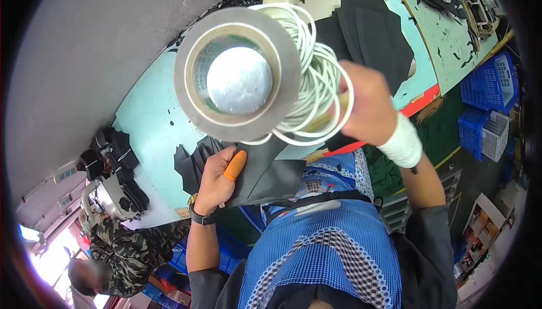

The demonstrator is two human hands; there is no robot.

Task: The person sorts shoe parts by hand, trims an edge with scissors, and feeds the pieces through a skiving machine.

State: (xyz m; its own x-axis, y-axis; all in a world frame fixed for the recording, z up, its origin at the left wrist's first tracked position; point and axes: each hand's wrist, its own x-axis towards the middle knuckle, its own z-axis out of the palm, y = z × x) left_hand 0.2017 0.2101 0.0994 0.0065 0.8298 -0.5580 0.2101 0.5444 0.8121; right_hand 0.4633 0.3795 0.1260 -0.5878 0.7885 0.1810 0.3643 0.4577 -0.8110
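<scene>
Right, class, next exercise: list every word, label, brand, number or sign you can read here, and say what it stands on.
Nothing reads clearly enough to quote.
Grey tape roll: faint print inside its core, too small and blurred to read.
Pale wall box at far left: any marking is too small to read.
Black pieces at the left hand: no writing shows.

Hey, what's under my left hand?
Black pieces show on both sides of your left hand, and its fingers seem to rest on one. Whatever lies directly beneath the palm is covered, so I can't tell how far the pieces run there.
</scene>
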